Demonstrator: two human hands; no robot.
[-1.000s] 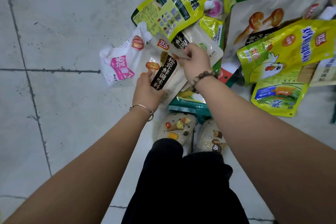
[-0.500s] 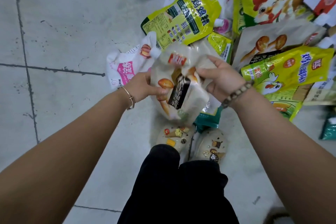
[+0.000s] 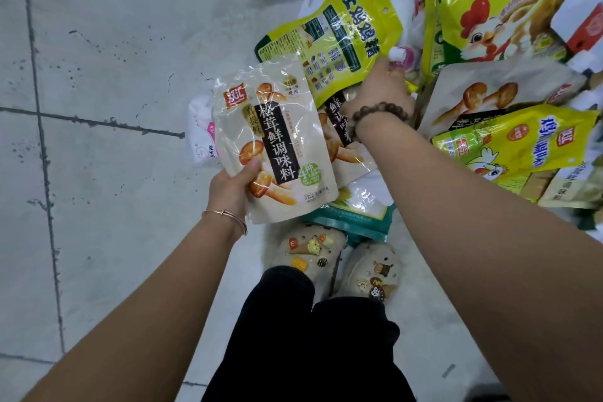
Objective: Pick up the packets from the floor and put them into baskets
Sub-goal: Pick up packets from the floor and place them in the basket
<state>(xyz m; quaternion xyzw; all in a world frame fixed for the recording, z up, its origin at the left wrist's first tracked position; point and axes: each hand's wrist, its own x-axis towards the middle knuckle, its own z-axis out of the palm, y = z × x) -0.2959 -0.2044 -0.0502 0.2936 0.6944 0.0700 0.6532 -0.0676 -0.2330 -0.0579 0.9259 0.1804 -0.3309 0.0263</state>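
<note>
The left hand (image 3: 233,189) grips a beige mushroom packet (image 3: 274,140) by one bottom corner, thumb clamped on the front and the other fingers hidden behind it. The packet is lifted clear of the floor (image 3: 114,43), just below and left of the yellow-green packet (image 3: 336,39) and overlapping that packet's lower edge in the view. The right hand (image 3: 380,92) reaches to the yellow-green packet's lower right corner, beside a white cap (image 3: 398,54). Its fingers point away from the camera, so it cannot be told whether they have closed on anything.

The main risk looks to be the one-corner hold. The pouch is glossy and hangs from a single pinch (a slick film gives little friction), so a quick swing toward a basket could let it slip or fold over.

The yellow-green packet also lies across a second mushroom packet (image 3: 339,127) directly beneath it. Dragging one could pull the other along, or scatter neighbours farther across the floor.

No basket shows in view, so the carry will likely need a turn. The shoes (image 3: 310,248), below the yellow-green packet, stand close to the heap and could tread on a pouch.
</note>
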